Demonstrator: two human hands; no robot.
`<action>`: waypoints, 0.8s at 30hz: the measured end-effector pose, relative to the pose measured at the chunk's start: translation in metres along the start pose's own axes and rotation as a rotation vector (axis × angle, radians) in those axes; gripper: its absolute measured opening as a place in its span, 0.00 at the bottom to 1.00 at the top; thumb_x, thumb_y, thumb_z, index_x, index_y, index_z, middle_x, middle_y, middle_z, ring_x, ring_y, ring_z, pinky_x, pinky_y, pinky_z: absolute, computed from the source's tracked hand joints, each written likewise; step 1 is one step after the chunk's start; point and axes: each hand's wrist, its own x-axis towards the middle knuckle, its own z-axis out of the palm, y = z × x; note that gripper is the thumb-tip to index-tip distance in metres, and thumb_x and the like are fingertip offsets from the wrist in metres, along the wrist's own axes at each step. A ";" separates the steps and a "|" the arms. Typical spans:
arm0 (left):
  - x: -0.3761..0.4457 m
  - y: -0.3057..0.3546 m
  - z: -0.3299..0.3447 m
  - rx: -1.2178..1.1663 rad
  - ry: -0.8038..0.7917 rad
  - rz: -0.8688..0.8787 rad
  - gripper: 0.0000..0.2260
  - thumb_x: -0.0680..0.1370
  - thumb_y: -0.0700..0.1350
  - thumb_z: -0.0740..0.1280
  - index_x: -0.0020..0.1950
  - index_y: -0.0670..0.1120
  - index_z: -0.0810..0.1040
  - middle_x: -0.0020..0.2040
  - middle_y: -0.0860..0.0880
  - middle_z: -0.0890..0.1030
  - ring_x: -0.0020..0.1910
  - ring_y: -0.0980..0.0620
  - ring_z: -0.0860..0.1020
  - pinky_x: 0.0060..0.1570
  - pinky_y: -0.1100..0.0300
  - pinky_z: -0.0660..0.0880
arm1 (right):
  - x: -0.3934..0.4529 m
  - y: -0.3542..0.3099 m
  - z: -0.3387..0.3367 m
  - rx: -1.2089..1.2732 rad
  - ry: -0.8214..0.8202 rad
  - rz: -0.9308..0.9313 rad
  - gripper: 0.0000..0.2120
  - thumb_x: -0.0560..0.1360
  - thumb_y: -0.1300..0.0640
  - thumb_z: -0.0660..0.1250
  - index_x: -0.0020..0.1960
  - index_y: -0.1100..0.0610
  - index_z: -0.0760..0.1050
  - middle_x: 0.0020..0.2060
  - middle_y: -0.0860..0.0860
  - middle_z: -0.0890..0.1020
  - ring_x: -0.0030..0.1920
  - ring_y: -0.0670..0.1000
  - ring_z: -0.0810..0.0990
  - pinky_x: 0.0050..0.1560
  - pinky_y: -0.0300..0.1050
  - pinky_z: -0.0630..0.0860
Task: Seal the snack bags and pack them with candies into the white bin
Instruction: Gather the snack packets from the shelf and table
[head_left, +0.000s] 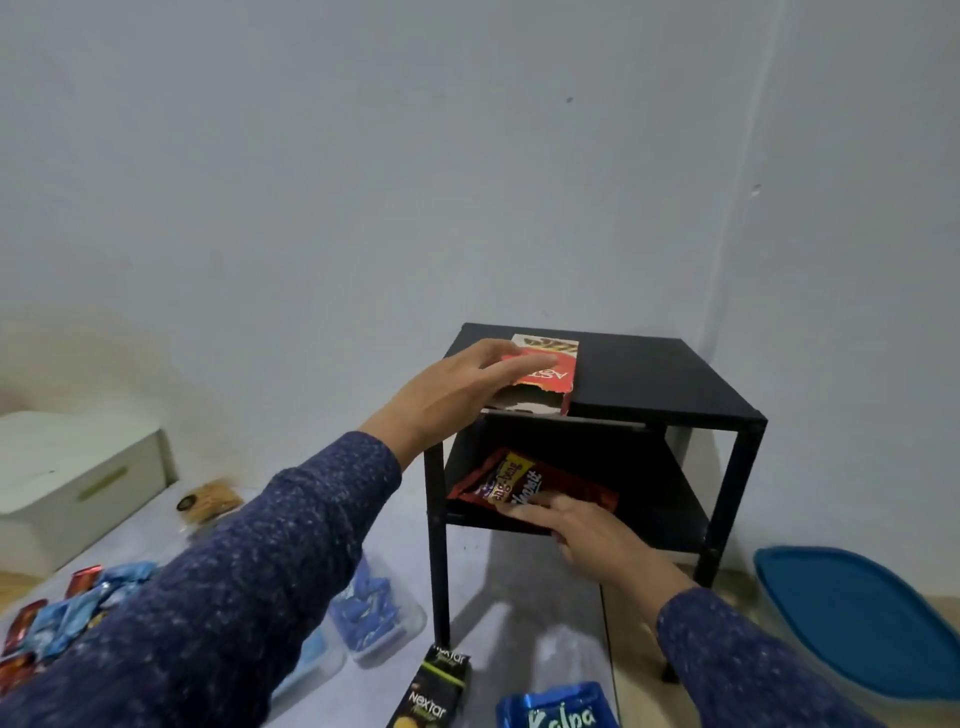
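Snack bags: red bag (535, 486) on the black stand's (670, 387) lower shelf; right hand (587, 525) fingers flat on it, grip unclear.
Left hand (457, 387): spread open on red box (543, 374).
Candies (78, 608): loose, unpacked.
White bin (78, 467): far left; packing seemingly not begun.

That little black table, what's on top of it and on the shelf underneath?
On the black table lies a red snack box, partly covered by the left hand. On the lower shelf lies a red snack bag, its near end hidden by the right hand.
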 end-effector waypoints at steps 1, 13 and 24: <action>0.001 0.001 -0.003 0.012 0.000 0.013 0.30 0.75 0.32 0.65 0.71 0.56 0.65 0.58 0.40 0.77 0.50 0.43 0.78 0.41 0.58 0.75 | 0.000 0.001 -0.003 0.008 0.012 -0.003 0.37 0.77 0.69 0.55 0.70 0.30 0.56 0.69 0.49 0.68 0.63 0.53 0.74 0.59 0.48 0.75; -0.002 0.011 0.002 -0.013 -0.293 -0.185 0.21 0.75 0.56 0.68 0.67 0.56 0.72 0.78 0.48 0.50 0.73 0.44 0.63 0.67 0.52 0.68 | -0.006 -0.016 -0.026 0.063 0.010 0.094 0.23 0.74 0.70 0.62 0.64 0.51 0.76 0.63 0.51 0.76 0.64 0.53 0.74 0.66 0.46 0.70; -0.027 0.008 -0.018 -0.229 0.157 -0.296 0.27 0.67 0.44 0.77 0.65 0.44 0.75 0.62 0.45 0.76 0.59 0.48 0.75 0.57 0.67 0.66 | -0.033 -0.065 -0.068 0.215 0.140 0.235 0.20 0.72 0.57 0.72 0.64 0.51 0.76 0.65 0.51 0.76 0.65 0.51 0.73 0.63 0.35 0.64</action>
